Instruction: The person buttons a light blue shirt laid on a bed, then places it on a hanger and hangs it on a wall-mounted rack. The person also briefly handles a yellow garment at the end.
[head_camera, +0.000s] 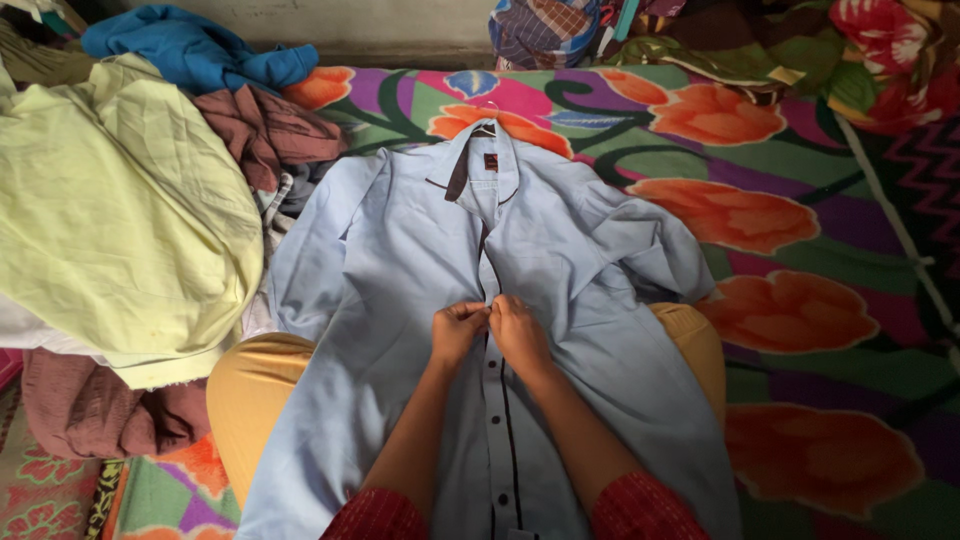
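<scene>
your red sleeves (640, 510) sit nearest, and your knees (250, 385) in tan cloth flank them. the blue shirt (400, 300) lies front up across your lap and the floral bedspread (800, 240), collar (480, 165) far from you. your left hand (458, 330) and right hand (518, 330) touch at the button placket, fingers of both pinched narrow on the shirt edge. left of it lies a yellow cloth (120, 220), then a maroon garment (270, 130), and farthest a blue one (190, 45).
</scene>
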